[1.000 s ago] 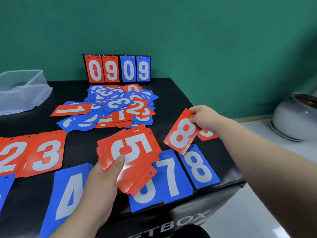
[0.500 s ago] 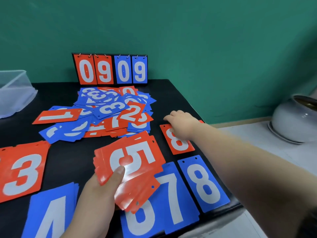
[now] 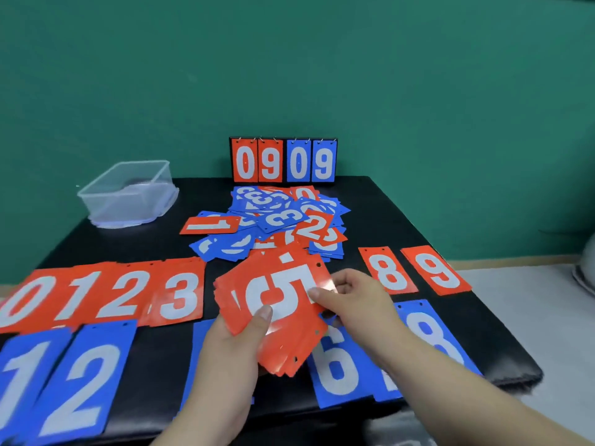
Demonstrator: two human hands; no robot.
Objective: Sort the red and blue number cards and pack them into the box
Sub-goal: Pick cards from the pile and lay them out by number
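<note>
The left hand (image 3: 235, 342) grips the red card stack (image 3: 277, 317) from below — thumb on top. The right hand (image 3: 351, 297) pinches its right edge.

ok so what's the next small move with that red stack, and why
Probably slide the top red 5 off the stack with the right hand and lay it in the gap between red 3 and red 8. The left hand grips the stack, the right pinches that card's edge, and the gap is bare.

Green wall (image 3: 418, 91), black table (image 3: 418, 226), pale floor (image 3: 531, 317)
</note>
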